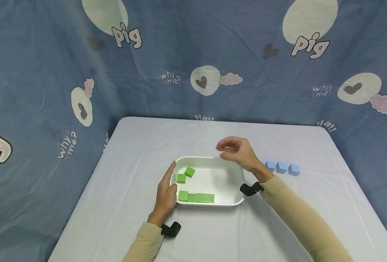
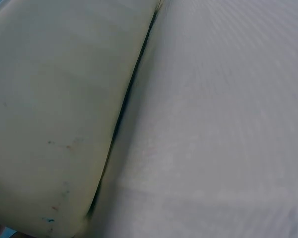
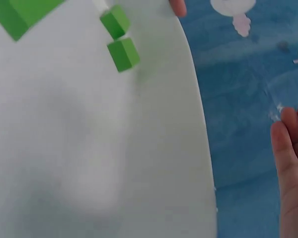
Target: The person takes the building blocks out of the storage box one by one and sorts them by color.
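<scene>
A white plastic tray [image 1: 224, 183] stands on the table with several green blocks in it. Two loose green cubes [image 1: 181, 178] lie by its left wall, and a row of green blocks [image 1: 205, 198] runs along the near wall. My left hand [image 1: 166, 196] holds the tray's left side, thumb at the rim and fingers along the outer wall. The left wrist view shows the tray's outer wall [image 2: 59, 109] but none of those fingers. Above the far right rim hovers my right hand [image 1: 237, 150], thumb and fingers apart, nothing between them. Its extended fingers [image 3: 283, 148] also appear in the right wrist view.
Several blue cubes [image 1: 281, 167] sit in a line right of the tray, the leftmost partly hidden behind the right wrist. A white cloth [image 1: 141, 145] covers the table. Behind it hangs a blue printed curtain [image 1: 167, 43].
</scene>
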`<state>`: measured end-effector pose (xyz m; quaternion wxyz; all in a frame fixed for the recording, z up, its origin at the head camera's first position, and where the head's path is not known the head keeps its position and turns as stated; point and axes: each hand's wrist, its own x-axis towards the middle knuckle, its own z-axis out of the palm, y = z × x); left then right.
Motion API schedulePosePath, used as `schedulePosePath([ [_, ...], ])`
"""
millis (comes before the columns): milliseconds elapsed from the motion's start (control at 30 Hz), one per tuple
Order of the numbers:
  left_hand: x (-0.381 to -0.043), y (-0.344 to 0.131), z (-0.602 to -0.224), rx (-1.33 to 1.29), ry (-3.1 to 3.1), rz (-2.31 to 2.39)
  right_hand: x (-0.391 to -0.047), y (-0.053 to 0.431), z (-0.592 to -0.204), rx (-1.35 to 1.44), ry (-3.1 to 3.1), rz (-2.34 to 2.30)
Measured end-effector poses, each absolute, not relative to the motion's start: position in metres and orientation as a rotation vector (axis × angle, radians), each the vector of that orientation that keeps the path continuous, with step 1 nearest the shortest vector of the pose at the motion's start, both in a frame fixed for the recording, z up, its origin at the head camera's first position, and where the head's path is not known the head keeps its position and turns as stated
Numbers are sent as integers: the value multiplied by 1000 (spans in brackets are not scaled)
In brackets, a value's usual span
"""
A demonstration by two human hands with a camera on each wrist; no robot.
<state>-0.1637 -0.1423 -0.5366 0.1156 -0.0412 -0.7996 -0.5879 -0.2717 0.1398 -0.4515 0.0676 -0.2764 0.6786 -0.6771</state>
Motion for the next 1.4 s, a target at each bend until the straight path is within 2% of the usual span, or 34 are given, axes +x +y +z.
schedulePosePath([
  [633,-164,-145,-537,-142,-2359,-1707,-260,86,-480,-774,2051,-2079],
  [1000,-166,-144,-535,-139,-2365,-1696,-256,75,-482,-607,2166,-1876],
  [1400,-166,-145,-536,-116,-2372,-1699,-252,57,-490,-616,2347,-1626],
])
